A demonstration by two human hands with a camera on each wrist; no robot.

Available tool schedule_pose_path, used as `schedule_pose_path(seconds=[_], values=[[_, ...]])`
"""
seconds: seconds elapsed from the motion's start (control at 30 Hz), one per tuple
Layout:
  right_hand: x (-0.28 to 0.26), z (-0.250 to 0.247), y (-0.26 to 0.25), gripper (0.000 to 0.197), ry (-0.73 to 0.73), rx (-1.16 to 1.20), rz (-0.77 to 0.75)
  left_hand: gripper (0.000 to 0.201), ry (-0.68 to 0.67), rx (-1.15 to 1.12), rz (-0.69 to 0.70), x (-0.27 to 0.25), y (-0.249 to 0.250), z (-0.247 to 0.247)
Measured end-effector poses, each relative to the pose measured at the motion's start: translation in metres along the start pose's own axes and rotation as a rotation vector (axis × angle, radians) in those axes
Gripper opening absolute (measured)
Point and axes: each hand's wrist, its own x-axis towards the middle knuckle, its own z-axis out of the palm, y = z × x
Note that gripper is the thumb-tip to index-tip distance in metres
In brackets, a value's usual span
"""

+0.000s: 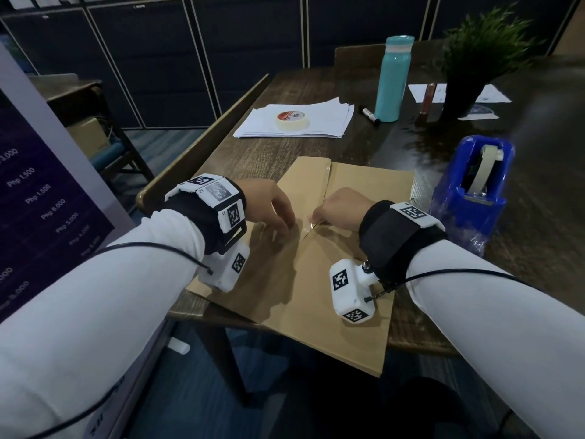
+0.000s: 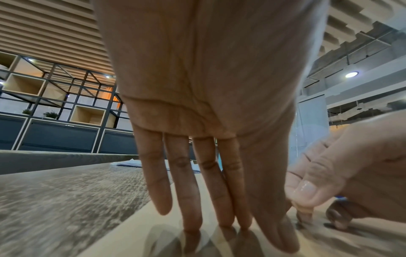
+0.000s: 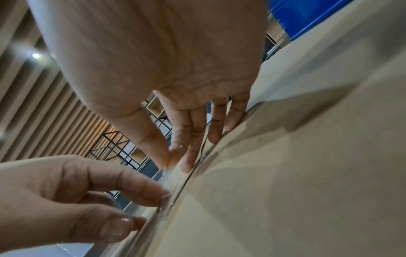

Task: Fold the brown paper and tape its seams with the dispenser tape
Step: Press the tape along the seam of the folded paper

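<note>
My left hand [image 1: 269,204] is lying nearly flat, fingers [image 2: 191,200] straight and close together, tips pressing down on the folded brown paper [image 1: 332,274] just left of its centre seam. The paper is lying on the near end of the dark wood table [image 1: 285,147], its near corner hanging past the table edge toward me.

My right hand [image 1: 340,209] is sitting just right of the seam, close beside the left. Thumb and forefinger [image 3: 173,154] are pinching together at the seam line; the other fingers are reaching down to touch the paper. A strip of clear tape [image 1: 311,231] is glinting along the seam between the hands. I am finding it hard to trace, and I cannot tell whether the pinch actually has hold of its end.

My wrists and their camera mounts are covering part of the paper's middle. The right wrist view is tilted and blurred.

The blue tape dispenser [image 1: 471,191] is standing right of the paper, near it but apart. Farther back, well apart, a masking tape roll [image 1: 292,120] is resting on a stack of white sheets [image 1: 329,122], with bare tabletop between them and the paper.
</note>
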Motion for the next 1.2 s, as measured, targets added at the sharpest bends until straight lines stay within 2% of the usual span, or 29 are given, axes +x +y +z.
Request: schedule_pose_path(seconds=[0.2, 0.4, 0.57, 0.73, 0.87, 1.07, 1.2], values=[[-0.004, 0.001, -0.001, 0.020, 0.036, 0.025, -0.007, 0.034, 0.029, -0.004, -0.044, 0.007, 0.005, 0.001], [-0.006, 0.000, -0.002, 0.023, 0.030, 0.018, -0.016, 0.060, 0.061, -0.019, -0.092, 0.009, 0.011, 0.002], [-0.008, 0.001, -0.003, 0.017, 0.034, 0.019, -0.022, 0.081, 0.080, 0.014, -0.147, 0.012, 0.018, 0.006], [-0.008, 0.000, -0.002, 0.027, 0.030, 0.019, -0.033, 0.086, 0.103, 0.004, -0.177, 0.015, 0.020, 0.012], [-0.008, 0.000, -0.001, 0.032, 0.030, -0.001, -0.048, 0.093, 0.071, 0.001, -0.200, 0.016, 0.023, 0.012], [-0.009, 0.000, 0.001, 0.030, 0.029, 0.045, -0.066, 0.113, 0.047, 0.031, -0.263, 0.013, 0.023, 0.012], [-0.011, 0.000, 0.001, 0.017, 0.024, 0.074, -0.076, 0.115, 0.061, 0.124, -0.308, 0.011, 0.027, 0.015]])
